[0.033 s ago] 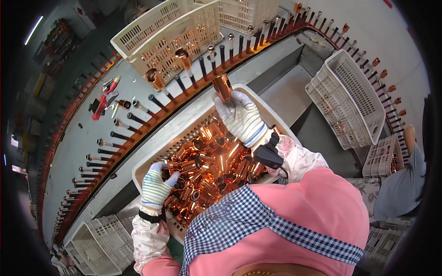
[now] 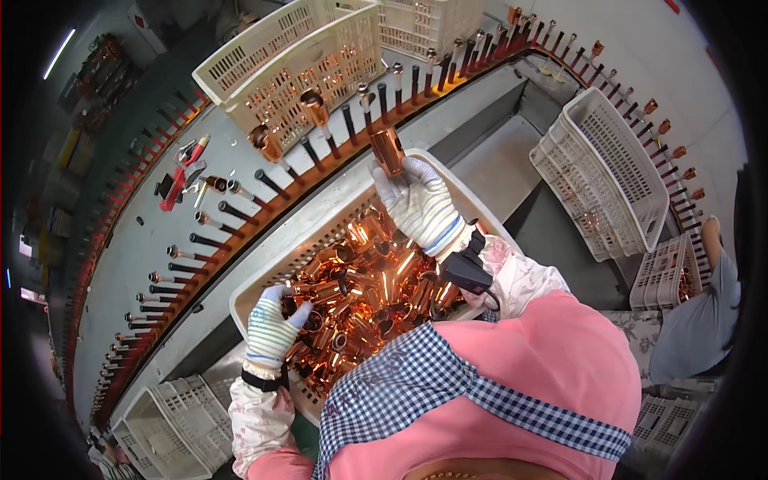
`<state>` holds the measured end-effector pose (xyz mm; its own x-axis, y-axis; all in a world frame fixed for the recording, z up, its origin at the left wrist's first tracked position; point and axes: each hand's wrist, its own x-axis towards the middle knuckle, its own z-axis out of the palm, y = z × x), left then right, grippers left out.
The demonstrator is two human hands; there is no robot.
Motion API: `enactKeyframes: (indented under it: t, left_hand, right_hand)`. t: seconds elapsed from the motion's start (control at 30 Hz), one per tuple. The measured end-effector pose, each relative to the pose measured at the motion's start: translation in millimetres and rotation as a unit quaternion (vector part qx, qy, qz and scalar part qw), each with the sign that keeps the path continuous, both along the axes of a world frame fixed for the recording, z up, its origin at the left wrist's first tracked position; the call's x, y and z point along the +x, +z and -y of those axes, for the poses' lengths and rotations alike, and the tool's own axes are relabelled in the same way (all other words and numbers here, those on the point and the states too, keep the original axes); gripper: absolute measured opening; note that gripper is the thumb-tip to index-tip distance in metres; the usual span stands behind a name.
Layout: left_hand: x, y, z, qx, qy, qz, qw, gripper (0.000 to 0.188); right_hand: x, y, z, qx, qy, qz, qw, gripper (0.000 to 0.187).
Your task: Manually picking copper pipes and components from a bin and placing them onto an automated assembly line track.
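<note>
My right hand (image 2: 420, 200), in a striped knit glove, is raised over the pile and grips a shiny copper pipe fitting (image 2: 388, 152). The fitting tilts close to the row of black pegs. At the left side of the large white crate (image 2: 238, 298) is my left hand (image 2: 272, 326), also gloved. Its thumb and fingers curl around a copper fitting (image 2: 291, 304) whose dark open end shows between them. Many loose copper fittings (image 2: 376, 280) fill the crate, under and between my hands.
A curved line of upright pegs (image 2: 272, 184) runs past the crate; some carry copper fittings (image 2: 314, 104). Beyond it stand white crates (image 2: 304, 68) and red-handled tools (image 2: 182, 176). Stacked crates (image 2: 604, 176) are at right, more crates (image 2: 176, 424) at lower left. Another person's arm (image 2: 708, 312) shows far right.
The pegs and the fittings on them have shifted slightly leftward along the curved line. Both my hands stay almost where they were.
</note>
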<state>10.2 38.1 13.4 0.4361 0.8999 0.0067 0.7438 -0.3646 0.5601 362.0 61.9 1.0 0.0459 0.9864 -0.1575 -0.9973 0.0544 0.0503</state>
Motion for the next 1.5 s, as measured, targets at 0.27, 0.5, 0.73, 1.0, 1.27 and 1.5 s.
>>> enactKeyframes:
  t: [0.27, 0.5, 0.73, 1.0, 1.27, 1.5]
  left_hand:
    - [-6.5, 15.3, -10.4, -0.005, -0.006, 0.039, 0.999, 0.059]
    - [-2.0, 48.3, -126.6, 0.366, 0.038, 0.06, 0.928, 0.058]
    - [-8.1, 27.1, -237.9, 0.096, 0.189, 0.281, 0.936, 0.049]
    - [-87.9, 48.1, -288.4, -0.003, 0.225, 0.241, 0.944, 0.028]
    - [-80.2, 111.0, -246.0, -0.099, 0.227, 0.259, 0.933, 0.037]
    - [-127.7, 105.3, -210.5, -0.189, 0.251, 0.167, 0.935, 0.033]
  right_hand:
    - [8.4, 19.0, -1.0, 0.023, -0.004, -0.003, 1.0, 0.027]
    - [12.8, 3.1, -5.5, 0.002, -0.027, 0.04, 0.999, 0.031]
    - [8.2, 6.2, -10.2, -0.137, -0.072, 0.08, 0.985, 0.028]
    - [8.6, -11.9, -26.8, -0.176, -0.066, 0.087, 0.978, 0.034]
    - [2.3, -22.7, -24.5, -0.142, -0.106, 0.218, 0.96, 0.035]
    - [-12.1, -0.3, -8.4, -0.019, -0.186, 0.499, 0.846, 0.04]
